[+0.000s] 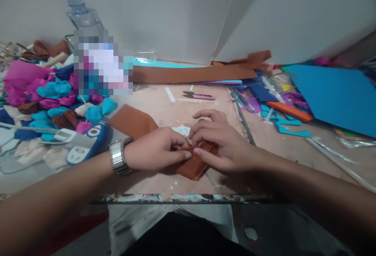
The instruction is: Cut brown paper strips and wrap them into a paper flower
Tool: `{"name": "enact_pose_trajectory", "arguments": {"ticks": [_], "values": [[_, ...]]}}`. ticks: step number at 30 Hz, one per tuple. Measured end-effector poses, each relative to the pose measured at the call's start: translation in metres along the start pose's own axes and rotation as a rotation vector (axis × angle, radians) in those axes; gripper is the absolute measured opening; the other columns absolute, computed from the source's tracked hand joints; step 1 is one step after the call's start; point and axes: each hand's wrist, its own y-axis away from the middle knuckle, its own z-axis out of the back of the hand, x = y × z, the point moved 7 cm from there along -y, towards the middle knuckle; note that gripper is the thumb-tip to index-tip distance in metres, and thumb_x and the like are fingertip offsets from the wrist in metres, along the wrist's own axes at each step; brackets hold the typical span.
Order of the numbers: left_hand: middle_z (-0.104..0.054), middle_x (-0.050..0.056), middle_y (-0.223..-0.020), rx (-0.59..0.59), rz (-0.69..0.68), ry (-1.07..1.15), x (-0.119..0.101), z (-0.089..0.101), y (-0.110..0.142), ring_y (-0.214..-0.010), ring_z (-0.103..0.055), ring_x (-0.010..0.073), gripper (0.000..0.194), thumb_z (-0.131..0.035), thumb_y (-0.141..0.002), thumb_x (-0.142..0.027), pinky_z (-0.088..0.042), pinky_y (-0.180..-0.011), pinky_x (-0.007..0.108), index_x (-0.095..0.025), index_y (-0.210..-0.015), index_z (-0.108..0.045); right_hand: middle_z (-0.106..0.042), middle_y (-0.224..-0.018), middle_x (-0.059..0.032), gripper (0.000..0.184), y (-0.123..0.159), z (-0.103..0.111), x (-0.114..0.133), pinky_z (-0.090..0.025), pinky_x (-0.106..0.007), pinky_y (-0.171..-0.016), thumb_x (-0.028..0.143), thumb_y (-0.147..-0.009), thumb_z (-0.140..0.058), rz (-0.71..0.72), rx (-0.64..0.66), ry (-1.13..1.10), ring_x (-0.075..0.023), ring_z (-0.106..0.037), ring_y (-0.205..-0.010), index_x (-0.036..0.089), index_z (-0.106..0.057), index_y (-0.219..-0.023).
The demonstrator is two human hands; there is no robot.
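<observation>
Both hands work on a strip of brown crepe-like paper just above the table's front part. My left hand, with a metal watch at the wrist, pinches the strip's upper edge between thumb and fingers. From the other side my right hand pinches the same edge, thumb and fingertips close to the left thumb. The paper looks gathered between them, and its right part is partly hidden by the right fingers. Behind the left hand lies a flat brown sheet, its near end hidden.
Thread snips lie beyond the hands. A long brown strip runs along the back. Coloured paper bundles and a blue-and-white power strip crowd the left. At right are an orange utility knife and a blue sheet.
</observation>
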Motion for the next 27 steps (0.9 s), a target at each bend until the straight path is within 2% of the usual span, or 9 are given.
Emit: {"name": "enact_pose_trajectory", "arguments": {"ticks": [3,9,13,17,20,23,27], "values": [[-0.046,-0.006,-0.062,0.014,0.006,0.053,0.001,-0.001,0.0,-0.057,-0.036,0.0079,0.03,-0.058,-0.098,-0.031,-0.031,-0.055,0.021,-0.016,-0.072,-0.056,-0.074,-0.098,-0.0043,0.009,0.001,0.001,0.0,-0.037,-0.058,-0.112,0.02,-0.088,-0.067,0.01,-0.017,0.025,-0.0341,-0.052,-0.132,0.026,-0.069,-0.095],[-0.044,-0.006,-0.068,0.048,0.021,0.114,0.001,-0.002,-0.002,-0.063,-0.038,0.0087,0.015,-0.049,-0.087,-0.011,-0.034,-0.06,0.022,-0.016,-0.076,-0.057,-0.075,-0.093,-0.004,0.009,0.0,0.003,0.002,-0.036,-0.058,-0.111,0.018,-0.09,-0.067,0.035,-0.046,0.066,-0.0346,-0.054,-0.129,0.025,-0.071,-0.093],[-0.048,-0.005,-0.071,0.05,0.037,0.137,0.002,-0.002,-0.002,-0.064,-0.04,0.0087,0.014,-0.048,-0.087,-0.011,-0.035,-0.06,0.021,-0.015,-0.079,-0.059,-0.077,-0.087,-0.0026,0.009,-0.001,0.003,0.005,-0.034,-0.057,-0.114,0.018,-0.092,-0.066,0.059,-0.028,0.079,-0.0333,-0.056,-0.131,0.024,-0.071,-0.093],[-0.045,-0.006,-0.067,0.093,0.068,0.172,0.006,-0.007,0.0,-0.061,-0.038,0.0083,0.015,-0.053,-0.091,-0.018,-0.033,-0.057,0.021,-0.016,-0.076,-0.054,-0.076,-0.081,-0.0031,0.007,-0.001,0.003,0.005,-0.035,-0.055,-0.112,0.019,-0.093,-0.067,0.063,-0.054,0.097,-0.0338,-0.056,-0.134,0.024,-0.072,-0.09],[-0.043,-0.006,-0.065,0.09,0.08,0.168,0.009,-0.008,0.001,-0.059,-0.036,0.0086,0.017,-0.054,-0.093,-0.021,-0.031,-0.054,0.022,-0.017,-0.077,-0.054,-0.078,-0.085,-0.003,0.01,-0.001,0.004,0.005,-0.034,-0.055,-0.11,0.017,-0.092,-0.069,0.07,-0.078,0.099,-0.0341,-0.055,-0.136,0.025,-0.075,-0.094],[-0.044,-0.006,-0.066,0.083,0.11,0.169,0.012,-0.007,0.0,-0.058,-0.038,0.0089,0.011,-0.053,-0.091,-0.018,-0.031,-0.053,0.022,-0.016,-0.082,-0.059,-0.08,-0.089,-0.0022,0.017,0.0,0.003,0.006,-0.034,-0.054,-0.11,0.015,-0.094,-0.067,0.098,-0.074,0.114,-0.0327,-0.055,-0.137,0.027,-0.077,-0.1],[-0.047,-0.005,-0.07,0.093,0.104,0.192,0.011,-0.008,-0.001,-0.062,-0.04,0.0089,0.01,-0.052,-0.089,-0.015,-0.034,-0.057,0.022,-0.015,-0.085,-0.062,-0.081,-0.09,-0.0008,0.018,0.002,0.003,0.008,-0.032,-0.054,-0.111,0.015,-0.095,-0.067,0.142,-0.069,0.134,-0.033,-0.054,-0.139,0.027,-0.077,-0.105]]}}
